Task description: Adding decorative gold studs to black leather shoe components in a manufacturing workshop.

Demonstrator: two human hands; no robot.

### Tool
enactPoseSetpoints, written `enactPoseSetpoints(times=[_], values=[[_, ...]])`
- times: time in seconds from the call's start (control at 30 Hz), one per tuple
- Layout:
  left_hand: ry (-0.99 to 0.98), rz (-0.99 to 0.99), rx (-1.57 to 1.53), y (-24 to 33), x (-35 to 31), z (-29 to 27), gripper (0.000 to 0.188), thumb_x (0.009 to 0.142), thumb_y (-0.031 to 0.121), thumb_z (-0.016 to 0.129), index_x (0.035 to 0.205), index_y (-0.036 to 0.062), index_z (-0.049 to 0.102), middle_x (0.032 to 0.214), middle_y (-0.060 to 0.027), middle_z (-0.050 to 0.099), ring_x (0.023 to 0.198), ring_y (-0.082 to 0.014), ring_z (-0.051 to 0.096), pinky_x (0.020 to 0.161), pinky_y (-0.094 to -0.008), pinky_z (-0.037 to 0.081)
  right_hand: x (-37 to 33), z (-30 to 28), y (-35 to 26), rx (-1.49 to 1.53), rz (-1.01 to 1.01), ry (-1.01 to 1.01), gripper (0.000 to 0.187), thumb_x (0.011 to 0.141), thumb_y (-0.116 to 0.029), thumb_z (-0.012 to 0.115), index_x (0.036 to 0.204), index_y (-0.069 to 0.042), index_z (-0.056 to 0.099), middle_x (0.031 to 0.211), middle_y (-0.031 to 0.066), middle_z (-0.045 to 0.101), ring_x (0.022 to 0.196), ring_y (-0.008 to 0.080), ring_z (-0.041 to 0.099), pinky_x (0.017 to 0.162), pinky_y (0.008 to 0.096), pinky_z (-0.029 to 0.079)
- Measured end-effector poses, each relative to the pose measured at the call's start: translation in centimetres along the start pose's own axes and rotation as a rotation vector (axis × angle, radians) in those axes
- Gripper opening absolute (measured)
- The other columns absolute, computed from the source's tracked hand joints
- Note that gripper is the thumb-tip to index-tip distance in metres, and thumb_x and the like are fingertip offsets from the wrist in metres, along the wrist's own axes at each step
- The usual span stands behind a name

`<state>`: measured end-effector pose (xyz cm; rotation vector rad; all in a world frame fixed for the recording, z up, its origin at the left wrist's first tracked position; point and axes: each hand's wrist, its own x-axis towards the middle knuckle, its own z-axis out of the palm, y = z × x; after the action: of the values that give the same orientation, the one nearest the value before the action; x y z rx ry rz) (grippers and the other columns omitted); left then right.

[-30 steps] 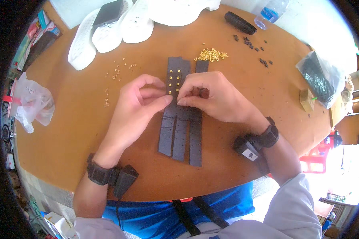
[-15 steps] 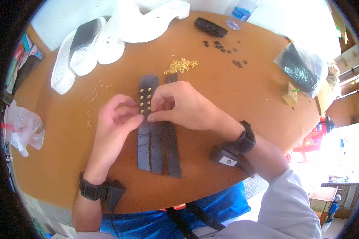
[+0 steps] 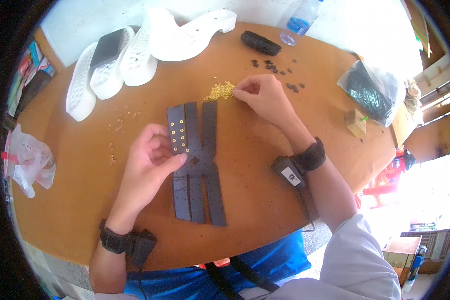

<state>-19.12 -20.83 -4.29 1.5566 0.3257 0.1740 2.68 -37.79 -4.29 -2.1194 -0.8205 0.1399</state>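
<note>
A flat black strap piece (image 3: 197,172), slit into several strips at both ends, lies in front of me on the table. Two rows of small gold eyelets (image 3: 178,136) run along its upper left strip. My left hand (image 3: 152,162) grips the left edge of the piece, the thumb on top and the fingers at the edge and partly hidden. Beyond the strips lies a heap of loose gold eyelets (image 3: 220,91). At the heap's right side my right hand (image 3: 262,95) has thumb and forefinger pinched together; whatever is between the tips is too small to see.
White shoe soles (image 3: 140,67) stand at the back left, a dark phone (image 3: 108,46) on one. Small black pieces (image 3: 271,66), a black roll (image 3: 261,43) and a bottle (image 3: 297,25) sit at the back. A bagged black bundle (image 3: 372,92) and a small block (image 3: 356,123) are at right.
My right hand has left the strap piece and moved up and right to the eyelet heap. My left hand still holds the piece, whose upper strips now show spread apart.
</note>
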Motion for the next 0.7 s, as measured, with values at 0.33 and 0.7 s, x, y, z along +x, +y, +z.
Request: enactPoseSetpoints(times=[0.33, 0.7], values=[[-0.031, 0.001, 0.021, 0.05, -0.01, 0.00, 0.033, 0.079, 0.000, 0.068, 0.106, 0.0062, 0.049, 0.098, -0.0035, 0.063, 0.088, -0.0103, 0.059, 0.081, -0.0243, 0.046, 0.09, -0.73, 0.35, 0.052, -0.096, -0.112, 0.021, 0.077, -0.017, 0.072, 0.085, 0.002, 0.071, 0.074, 0.0113, 0.069, 0.068, 0.0180, 0.066, 0.068, 0.0294, 0.053], [-0.137, -0.021, 0.052, -0.10, 0.14, -0.37, 0.033, 0.084, -0.001, 0.065, 0.115, -0.0001, 0.055, 0.103, -0.0059, 0.065, 0.094, -0.0116, 0.061, 0.083, -0.0262, 0.049, -0.17, 0.12, -0.28, -0.042, -0.195, -0.097, 0.018, 0.079, -0.015, 0.071, 0.084, 0.002, 0.070, 0.071, 0.0126, 0.068, 0.064, 0.0186, 0.064, 0.064, 0.0294, 0.052]])
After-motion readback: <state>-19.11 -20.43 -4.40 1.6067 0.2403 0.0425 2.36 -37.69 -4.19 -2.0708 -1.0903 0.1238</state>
